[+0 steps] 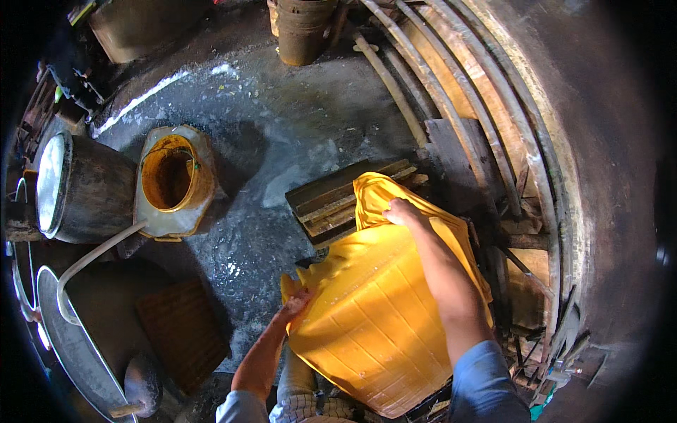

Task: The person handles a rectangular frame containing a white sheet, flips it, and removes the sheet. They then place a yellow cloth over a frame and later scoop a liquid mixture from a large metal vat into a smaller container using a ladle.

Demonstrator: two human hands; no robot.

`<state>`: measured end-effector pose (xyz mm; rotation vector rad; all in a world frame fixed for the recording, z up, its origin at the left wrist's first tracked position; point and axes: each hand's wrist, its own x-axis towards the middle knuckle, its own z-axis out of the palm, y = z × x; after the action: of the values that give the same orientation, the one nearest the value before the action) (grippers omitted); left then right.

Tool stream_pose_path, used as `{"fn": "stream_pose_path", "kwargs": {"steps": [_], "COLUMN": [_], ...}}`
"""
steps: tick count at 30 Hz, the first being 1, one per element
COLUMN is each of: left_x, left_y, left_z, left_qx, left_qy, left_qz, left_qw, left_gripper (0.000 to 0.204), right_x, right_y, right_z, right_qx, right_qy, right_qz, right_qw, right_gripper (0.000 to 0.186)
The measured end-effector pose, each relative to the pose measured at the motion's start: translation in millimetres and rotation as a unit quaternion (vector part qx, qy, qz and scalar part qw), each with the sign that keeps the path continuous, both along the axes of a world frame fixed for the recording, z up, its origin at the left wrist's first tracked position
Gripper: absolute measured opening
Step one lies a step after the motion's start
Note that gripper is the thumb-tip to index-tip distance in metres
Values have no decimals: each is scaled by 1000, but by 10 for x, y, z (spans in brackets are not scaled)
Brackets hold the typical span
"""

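Note:
A large, pliable yellow sheet (374,289) with straight crease lines lies in front of me, its far part bunched into folds. My left hand (297,302) is closed on its left edge, where the material gathers in small ripples. Further off, my right hand (402,211) grips the bunched folds near the far edge, its forearm crossing above the sheet. Whatever supports the sheet is mostly hidden under it. A stack of wooden planks (335,204) sits just beyond the sheet's far left side.
To the left, a yellow-stained bucket (199,185) stands on a pale angular base (149,204), beside a dark drum (99,180). A curved pipe (92,257) reaches a large vat (60,321). Long poles (486,92) line the right wall. A wooden board (183,331) leans at lower left.

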<state>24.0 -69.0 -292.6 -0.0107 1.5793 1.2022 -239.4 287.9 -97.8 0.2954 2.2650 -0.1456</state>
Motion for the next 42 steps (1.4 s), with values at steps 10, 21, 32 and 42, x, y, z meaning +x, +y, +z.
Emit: {"fn": "stream_pose_path", "kwargs": {"steps": [10,21,32,42], "left_x": [105,-981,-314,1179], "left_y": [-237,-681,-941,-421], "left_z": [-298,2111,2981,3937], "left_qx": [42,-157,8,93], "left_qy": [81,218,245,226], "left_qz": [35,-76,168,-17], "left_qw": [995,960,955,970], "left_gripper": [24,41,20,16], "right_x": [35,-373,516,2316], "right_y": [-550,694,1109,1741], "right_z": [-329,1863,1924,2397], "right_qx": [42,242,-369,-680], "right_qy": [-115,299,554,493], "right_qz": [12,-42,-531,-481], "right_qw": [992,922,524,250], "right_gripper": [49,32,52,61]}}
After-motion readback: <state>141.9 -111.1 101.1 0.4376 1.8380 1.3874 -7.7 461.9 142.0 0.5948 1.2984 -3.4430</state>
